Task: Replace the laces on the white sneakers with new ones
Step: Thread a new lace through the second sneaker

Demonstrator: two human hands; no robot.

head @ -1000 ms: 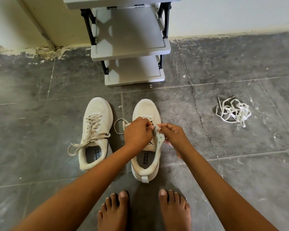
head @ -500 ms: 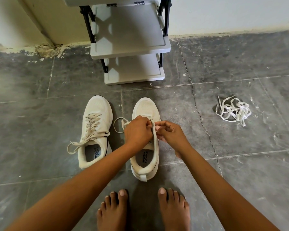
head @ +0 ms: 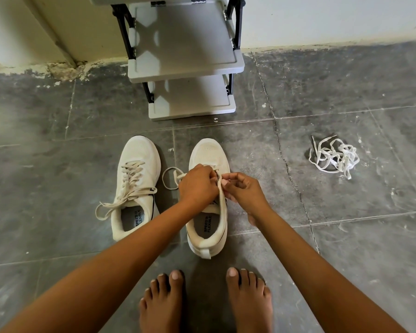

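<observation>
Lace (head: 177, 174) between left hand (head: 197, 186), right hand (head: 246, 194)

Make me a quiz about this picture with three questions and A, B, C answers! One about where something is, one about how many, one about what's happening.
1. Where is the tangled pile of loose laces? A) on a chair B) on the floor, off to the right C) inside a sneaker
2. How many sneakers are there? A) two B) one C) four
3. What are the hands doing? A) clapping B) lying flat on the floor C) pinching a lace over the right sneaker

Answers: 1 B, it lies apart from the shoes. 2 A, left sneaker and right sneaker stand side by side. 3 C, left hand and right hand both pinch the lace.
</observation>
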